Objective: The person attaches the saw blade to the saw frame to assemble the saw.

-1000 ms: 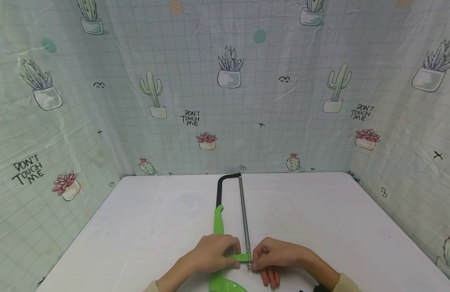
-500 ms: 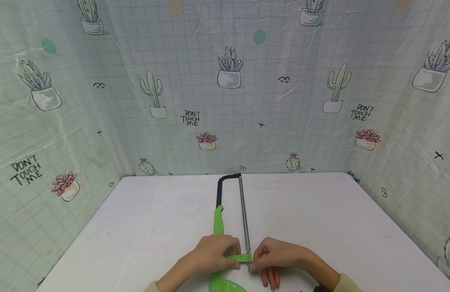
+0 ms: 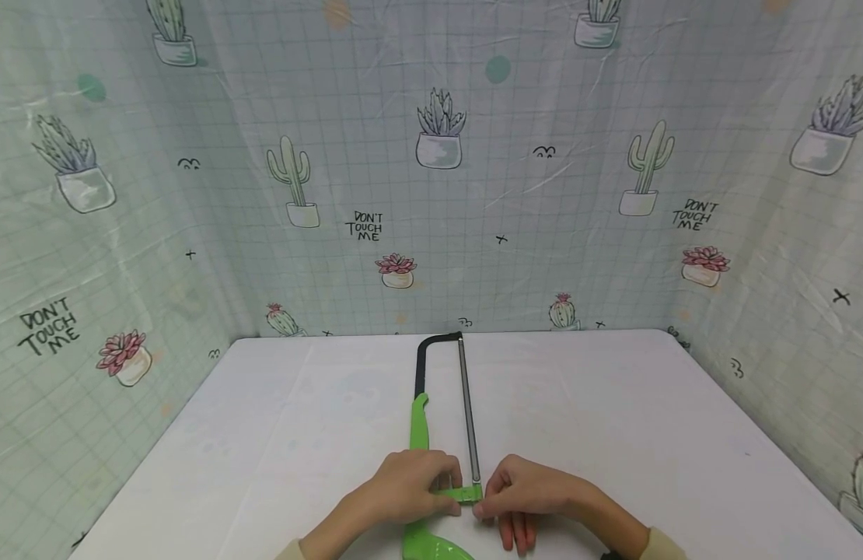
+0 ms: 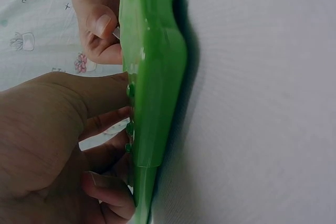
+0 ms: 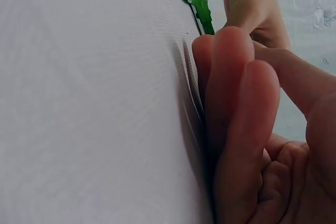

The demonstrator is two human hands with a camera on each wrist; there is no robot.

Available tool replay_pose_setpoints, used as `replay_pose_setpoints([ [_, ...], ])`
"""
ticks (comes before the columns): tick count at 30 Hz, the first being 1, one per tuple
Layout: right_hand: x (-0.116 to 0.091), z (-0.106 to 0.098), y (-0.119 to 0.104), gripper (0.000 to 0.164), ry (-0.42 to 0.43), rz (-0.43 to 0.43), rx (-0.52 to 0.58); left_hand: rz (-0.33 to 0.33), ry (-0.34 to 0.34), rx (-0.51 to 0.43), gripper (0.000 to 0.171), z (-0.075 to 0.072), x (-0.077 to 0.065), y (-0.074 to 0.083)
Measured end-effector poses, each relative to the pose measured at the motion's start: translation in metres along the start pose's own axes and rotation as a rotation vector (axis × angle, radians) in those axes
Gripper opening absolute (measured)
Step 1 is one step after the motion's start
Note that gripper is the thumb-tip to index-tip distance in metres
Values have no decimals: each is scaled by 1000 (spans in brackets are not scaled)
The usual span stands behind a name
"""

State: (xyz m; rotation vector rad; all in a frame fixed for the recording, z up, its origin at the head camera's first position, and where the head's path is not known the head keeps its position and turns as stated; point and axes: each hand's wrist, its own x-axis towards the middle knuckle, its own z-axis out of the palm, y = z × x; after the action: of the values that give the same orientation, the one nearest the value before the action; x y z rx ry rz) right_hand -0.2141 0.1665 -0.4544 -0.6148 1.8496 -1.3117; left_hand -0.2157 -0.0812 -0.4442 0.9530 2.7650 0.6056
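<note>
A hacksaw point(image 3: 419, 424) with a green handle and a black bow lies flat on the white table, its grey blade point(image 3: 469, 412) on the right side. My left hand point(image 3: 412, 486) grips the green crosspiece point(image 3: 465, 494) at the near end of the frame, thumb on the near side and fingers on the far side. Right at the near end of the blade, my right hand point(image 3: 532, 490) pinches a small metal fitting between thumb and forefinger, mostly hidden by them. A sliver of metal point(image 4: 116, 33) shows there in the left wrist view. The other right fingers point(image 5: 252, 114) rest along the tabletop.
The white table point(image 3: 319, 412) spreads to both sides of the saw. A cactus-print cloth point(image 3: 515, 194) hangs behind it and along both sides. The rest of the green handle point(image 3: 434, 547) runs off the near edge of the head view.
The right thumb and fingertips have turned and shifted slightly left over the metal fitting, which showed before and is now covered. The left hand and the hacksaw stay put.
</note>
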Motion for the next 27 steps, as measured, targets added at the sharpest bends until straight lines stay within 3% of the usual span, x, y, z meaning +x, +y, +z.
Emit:
replay_pose_setpoints([
  [15, -1, -5, 3, 35, -85, -12, 39, 8, 1, -1, 21, 1, 0, -1],
  [27, -1, -7, 4, 24, -101, -15, 34, 19, 14, 9, 23, -2, -2, 2],
])
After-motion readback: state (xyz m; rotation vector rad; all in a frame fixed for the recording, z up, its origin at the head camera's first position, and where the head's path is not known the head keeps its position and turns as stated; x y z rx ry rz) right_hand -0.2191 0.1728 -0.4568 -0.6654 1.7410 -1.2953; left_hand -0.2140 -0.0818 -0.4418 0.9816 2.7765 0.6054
